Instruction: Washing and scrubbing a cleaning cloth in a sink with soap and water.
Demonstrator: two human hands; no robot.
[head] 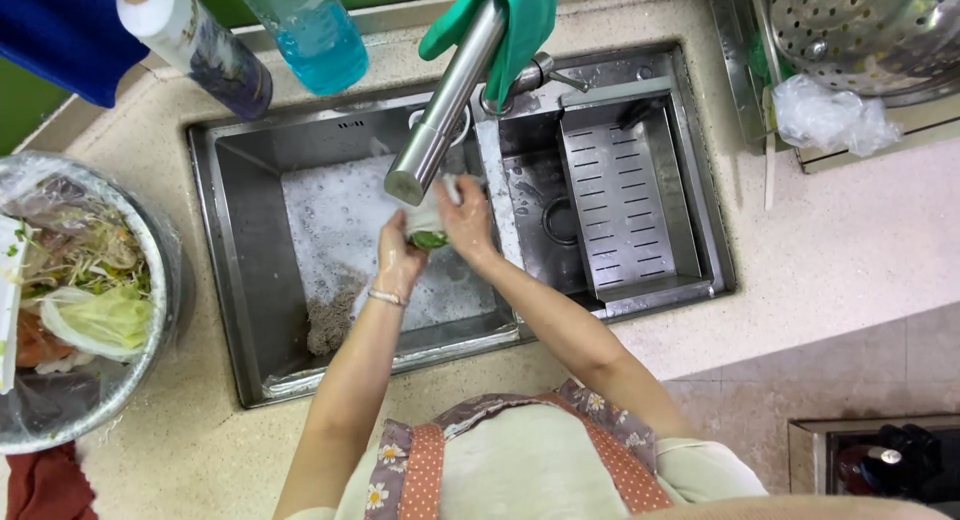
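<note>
Over the left basin of the steel sink (225, 240), which holds soapy water, my two hands meet under the faucet spout (440, 110). My left hand (398, 260) and my right hand (465, 220) both grip a small white and green item (428, 225), partly hidden by my fingers. What the item is cannot be told. A bracelet circles my left wrist. A brownish scrub pad or cloth (328, 325) lies in the suds at the basin's front.
A green rubber glove (510, 15) hangs over the faucet. The right basin holds a slotted steel tray (625, 195). A lined bowl of food scraps (75, 290) sits left; bottles (215, 55) stand behind the sink. A colander (860, 30) and plastic bag (830, 115) are at right.
</note>
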